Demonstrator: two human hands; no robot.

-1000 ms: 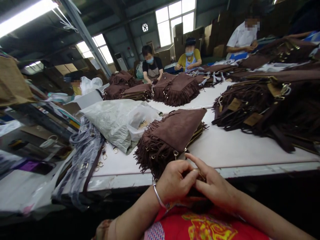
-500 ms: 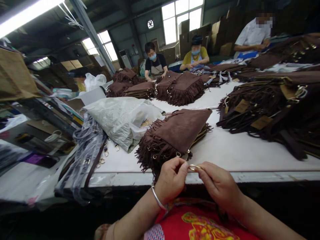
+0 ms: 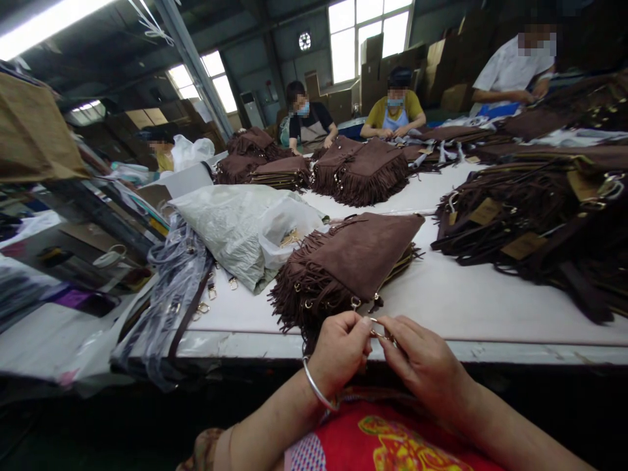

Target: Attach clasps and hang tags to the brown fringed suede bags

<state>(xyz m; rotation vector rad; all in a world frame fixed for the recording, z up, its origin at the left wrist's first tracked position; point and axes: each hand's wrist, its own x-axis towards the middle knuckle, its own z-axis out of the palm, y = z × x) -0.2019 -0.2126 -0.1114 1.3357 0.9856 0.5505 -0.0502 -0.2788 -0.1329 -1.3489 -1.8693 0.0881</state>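
Just in front of the table's near edge, my left hand (image 3: 342, 350) pinches one side of a small gold metal ring (image 3: 377, 328). My right hand (image 3: 422, 356) grips the ring's other side between thumb and fingers, so the ring spans the small gap between both hands. Part of it is hidden by fingertips. Right behind my hands lies a stack of dark brown fringed bags (image 3: 356, 255), with small gold rings along its near side. More gold clasps (image 3: 212, 292) rest on the table to the left.
A grey-green bag (image 3: 226, 226) and a clear plastic bag (image 3: 289, 229) lie left of the stack. Plastic-wrapped straps (image 3: 171, 294) hang over the front edge. Brown bags with tags (image 3: 530, 216) are piled at right. Several people work across the table (image 3: 471, 281).
My right hand has moved slightly closer to my left, and the ring between them is turned differently. The whole view has shifted a little. A person at the back has lowered their hands.
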